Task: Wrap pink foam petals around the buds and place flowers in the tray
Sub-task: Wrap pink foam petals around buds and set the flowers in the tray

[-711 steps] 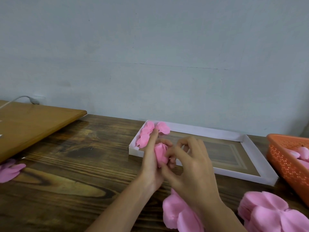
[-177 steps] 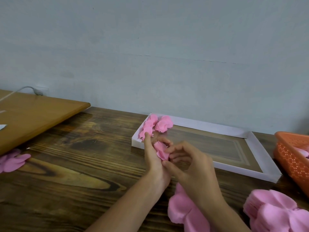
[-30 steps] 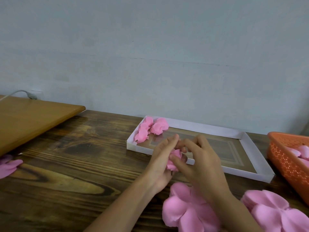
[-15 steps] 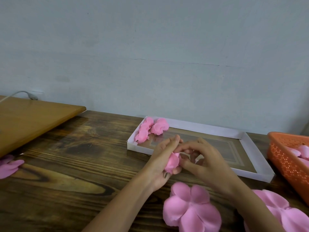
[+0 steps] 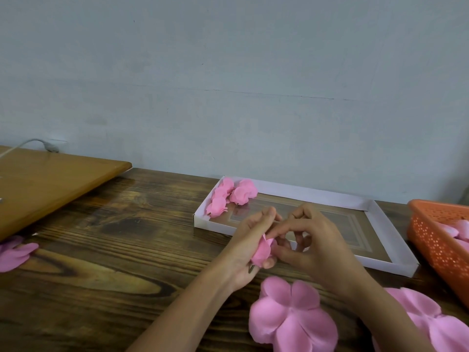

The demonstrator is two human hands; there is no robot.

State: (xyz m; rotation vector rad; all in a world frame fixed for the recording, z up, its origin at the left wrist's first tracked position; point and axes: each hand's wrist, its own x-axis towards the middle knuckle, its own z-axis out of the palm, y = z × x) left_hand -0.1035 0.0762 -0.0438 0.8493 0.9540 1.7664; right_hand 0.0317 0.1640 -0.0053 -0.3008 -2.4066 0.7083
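Note:
My left hand (image 5: 247,246) grips a small pink foam flower (image 5: 262,251) just in front of the white tray (image 5: 390,260). My right hand (image 5: 313,246) meets it from the right, its curled fingers pinching the flower's petals. Several finished pink flowers (image 5: 232,195) lie in the tray's far left corner. Flat pink petal pieces (image 5: 291,316) lie on the wooden table below my hands. A second stack of petal pieces (image 5: 431,323) sits at the lower right, partly hidden by my right forearm.
An orange perforated basket (image 5: 436,240) holding pink buds stands at the right edge. A light wooden board (image 5: 50,181) with a grey cable lies at the left. More pink petals (image 5: 15,252) lie at the left edge. A pale wall is behind the table.
Both hands stayed in front of the tray with the flower. The right hand's fingers shifted from over the flower's top to its right side, working the petals.

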